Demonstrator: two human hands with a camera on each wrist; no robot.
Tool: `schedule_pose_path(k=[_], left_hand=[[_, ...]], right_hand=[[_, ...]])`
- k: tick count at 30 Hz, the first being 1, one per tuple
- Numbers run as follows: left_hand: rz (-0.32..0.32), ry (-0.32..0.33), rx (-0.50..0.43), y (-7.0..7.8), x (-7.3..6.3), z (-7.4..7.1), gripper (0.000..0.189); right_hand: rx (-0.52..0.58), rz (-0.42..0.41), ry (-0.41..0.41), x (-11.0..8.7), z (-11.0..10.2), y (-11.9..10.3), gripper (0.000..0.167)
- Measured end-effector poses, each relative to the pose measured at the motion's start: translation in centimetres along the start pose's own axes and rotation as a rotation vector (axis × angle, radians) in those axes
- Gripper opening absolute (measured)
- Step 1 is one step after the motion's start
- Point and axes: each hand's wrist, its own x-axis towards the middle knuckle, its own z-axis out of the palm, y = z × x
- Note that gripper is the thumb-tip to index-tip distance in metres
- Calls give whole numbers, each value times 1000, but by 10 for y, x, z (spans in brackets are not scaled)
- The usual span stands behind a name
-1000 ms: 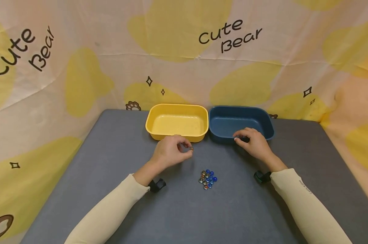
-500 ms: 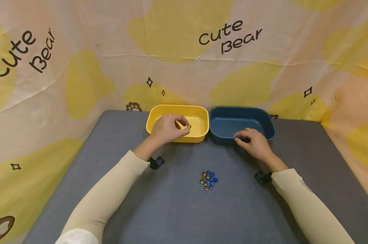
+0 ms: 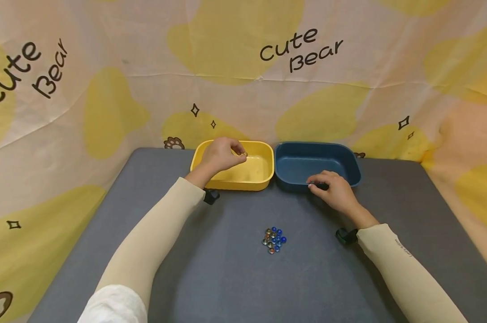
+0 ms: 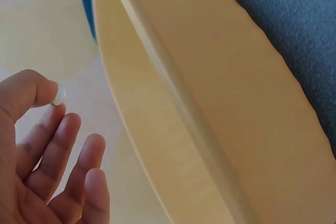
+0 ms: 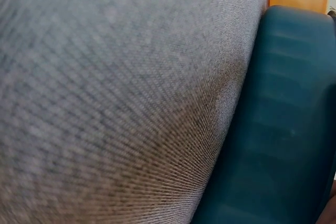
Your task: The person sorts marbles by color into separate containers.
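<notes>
My left hand [image 3: 222, 154] is over the yellow bin [image 3: 243, 185], pinching a small glass marble [image 4: 60, 94] between thumb and index finger. In the left wrist view the other fingers are spread and bent, beside the bin's wall. My right hand [image 3: 333, 192] is at the front rim of the blue bin [image 3: 289, 183], thumb and index fingertips close together. I cannot tell whether a marble is between them. In the right wrist view only a sliver of this hand [image 5: 328, 211] shows. A cluster of marbles [image 3: 273, 240], some blue, some amber or clear, lies on the table.
Both bins stand side by side at the back of the grey table [image 3: 235, 278], close to a patterned cloth backdrop [image 3: 227, 54]. The bare tabletop stretches to both sides and in front of the marble cluster. A dark strap-on device [image 3: 346, 236] sits at the right wrist.
My left hand has moved up and away from me, from in front of the yellow bin to over it, still pinching the marble. My right hand has stayed at the blue bin.
</notes>
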Motion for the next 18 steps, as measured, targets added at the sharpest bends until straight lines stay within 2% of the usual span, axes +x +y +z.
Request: schedule_pose_path(k=[9, 18], left_hand=[[-84, -100, -23, -16, 23, 5, 14], [-158, -173, 8, -29, 35, 13, 12]], right_hand=[[8, -15, 11, 0, 1, 0, 13], [7, -16, 22, -1, 3, 3, 14]])
